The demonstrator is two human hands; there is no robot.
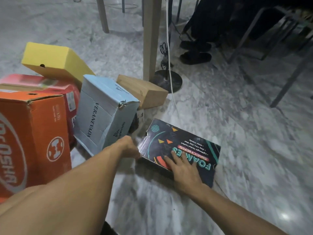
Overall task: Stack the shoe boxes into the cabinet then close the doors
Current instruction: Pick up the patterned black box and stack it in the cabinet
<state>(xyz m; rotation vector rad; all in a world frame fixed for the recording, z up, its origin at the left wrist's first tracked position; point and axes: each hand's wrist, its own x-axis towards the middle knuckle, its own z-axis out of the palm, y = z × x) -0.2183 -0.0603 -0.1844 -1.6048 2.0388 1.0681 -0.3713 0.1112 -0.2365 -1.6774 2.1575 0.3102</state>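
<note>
Head view: black shoe box (184,146) lies flat on marble floor (237,150), right of blue box (103,112). Left hand (129,148) is pressed to its left edge, fingers hidden, state cannot be told. Right hand (183,170) is laid flat on lid, fingers spread.

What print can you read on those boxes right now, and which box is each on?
"VERANEVADA": light blue box, side face; its smaller prints are blurred.
"FOAMIES", "SKECHERS": black box, lid, upside down to the camera; the bullet lines are too small to trust.
Partial white lettering, cut off by the frame: orange box.
Labels on the red box: unreadable.
</note>
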